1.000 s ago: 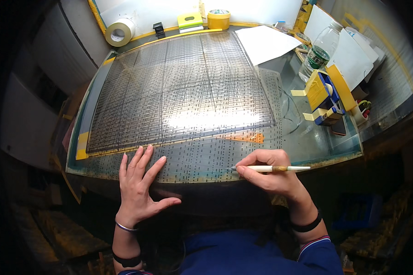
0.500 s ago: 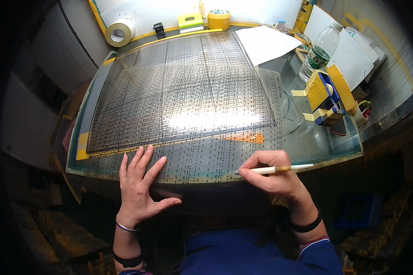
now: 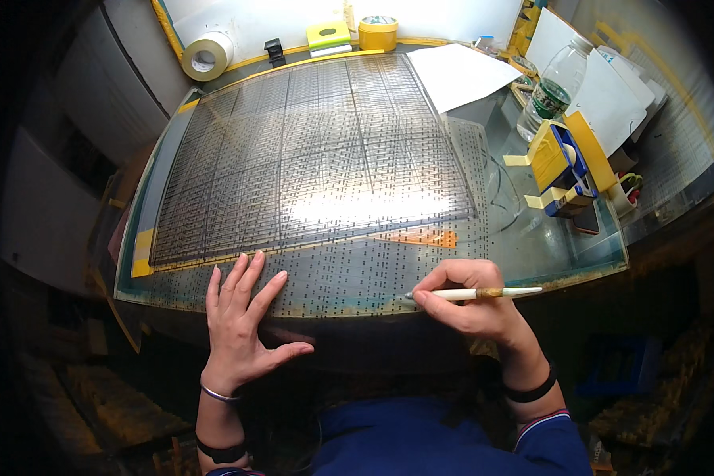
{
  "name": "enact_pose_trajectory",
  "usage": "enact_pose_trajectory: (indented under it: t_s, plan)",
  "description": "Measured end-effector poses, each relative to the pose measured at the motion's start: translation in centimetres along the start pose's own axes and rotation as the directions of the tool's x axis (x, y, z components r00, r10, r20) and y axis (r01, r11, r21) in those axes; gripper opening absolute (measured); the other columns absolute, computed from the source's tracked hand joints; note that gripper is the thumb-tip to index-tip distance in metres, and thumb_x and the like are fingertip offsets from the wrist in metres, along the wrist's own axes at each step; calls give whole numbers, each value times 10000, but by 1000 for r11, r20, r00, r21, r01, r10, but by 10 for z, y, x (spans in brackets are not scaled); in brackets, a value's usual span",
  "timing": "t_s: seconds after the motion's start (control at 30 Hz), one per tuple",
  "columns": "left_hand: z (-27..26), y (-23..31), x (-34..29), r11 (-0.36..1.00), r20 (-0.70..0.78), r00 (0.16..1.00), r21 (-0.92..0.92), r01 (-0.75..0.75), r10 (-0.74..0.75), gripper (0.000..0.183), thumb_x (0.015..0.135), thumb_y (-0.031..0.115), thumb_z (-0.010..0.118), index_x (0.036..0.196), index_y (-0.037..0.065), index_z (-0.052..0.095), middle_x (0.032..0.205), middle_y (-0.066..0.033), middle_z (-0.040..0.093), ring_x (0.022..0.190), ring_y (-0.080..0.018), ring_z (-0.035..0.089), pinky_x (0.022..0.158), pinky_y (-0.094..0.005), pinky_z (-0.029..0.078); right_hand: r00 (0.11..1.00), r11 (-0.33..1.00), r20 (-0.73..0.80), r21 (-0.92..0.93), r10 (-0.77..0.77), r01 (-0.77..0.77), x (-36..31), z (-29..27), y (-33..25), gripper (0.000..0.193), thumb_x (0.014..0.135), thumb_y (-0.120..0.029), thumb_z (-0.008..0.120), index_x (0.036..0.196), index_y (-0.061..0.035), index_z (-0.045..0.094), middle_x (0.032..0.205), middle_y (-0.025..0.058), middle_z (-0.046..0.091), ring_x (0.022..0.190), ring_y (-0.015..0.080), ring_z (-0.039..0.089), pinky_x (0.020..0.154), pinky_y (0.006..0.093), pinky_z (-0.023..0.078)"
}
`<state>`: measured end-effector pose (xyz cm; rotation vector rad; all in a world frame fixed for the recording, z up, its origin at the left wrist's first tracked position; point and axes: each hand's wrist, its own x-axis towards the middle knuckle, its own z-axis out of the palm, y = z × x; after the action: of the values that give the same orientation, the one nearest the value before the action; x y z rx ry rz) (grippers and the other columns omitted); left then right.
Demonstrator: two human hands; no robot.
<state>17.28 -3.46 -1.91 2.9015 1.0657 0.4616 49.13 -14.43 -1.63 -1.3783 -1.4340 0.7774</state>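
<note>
A clear film printed with rows of small black dots [image 3: 333, 278] lies along the near edge of a glass-topped table. My left hand [image 3: 246, 305] rests palm down with its fingers spread, the fingertips on the film beside the lower border of a darker gridded sheet [image 3: 246, 159]. My right hand [image 3: 476, 305] pinches a slim white pen-like tool [image 3: 456, 294] with a brownish band round its middle. Its dark tip touches or hovers just over the dotted film near the table's front edge; I cannot tell which. Under the film shows an orange strip [image 3: 428, 238].
Blue-and-yellow tape dispensers [image 3: 563, 170] stand at the right, near a clear plastic bottle [image 3: 555, 91] and a white paper sheet [image 3: 464, 77]. Along the back are a tape roll [image 3: 208, 57], a black clip [image 3: 274, 52], a yellow-green box [image 3: 328, 35] and a yellow round tub [image 3: 378, 34].
The pen-like tool has tilted slightly, its rear end a little lower, and the right hand has shifted very little. My left hand stays in place.
</note>
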Motion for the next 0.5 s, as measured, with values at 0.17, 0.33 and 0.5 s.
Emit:
enact_pose_trajectory:
  t_s: [0.17, 0.33, 0.5]
  plan:
    - [1, 0, 0, 1000, 2, 1000, 2, 1, -1, 968, 662, 756, 764, 1428, 199, 562, 1566, -136, 422, 1476, -339, 346, 1225, -570, 149, 999, 999, -29, -25, -30, 29, 2, 2, -1, 85, 837, -103, 760, 826, -20, 744, 702, 62, 707, 618, 118, 662, 567, 254, 496]
    - [1, -3, -2, 1000, 32, 999, 21, -10, 10, 1006, 678, 766, 752, 1469, 198, 501, 1587, -159, 386, 1493, -356, 316, 1229, -584, 126, 999, 999, 13, -35, -30, 31, 1, -1, -3, 79, 834, -99, 756, 836, -21, 743, 712, 67, 706, 623, 123, 666, 569, 260, 498]
    - [1, -1, 0, 1000, 6, 1000, 6, -5, 5, 981, 665, 754, 765, 1440, 196, 543, 1570, -144, 413, 1480, -346, 338, 1225, -579, 142, 999, 999, -33, -36, -2, 1, 1, 1, -2, 86, 833, -99, 756, 840, -15, 740, 719, 71, 705, 627, 126, 664, 568, 262, 496]
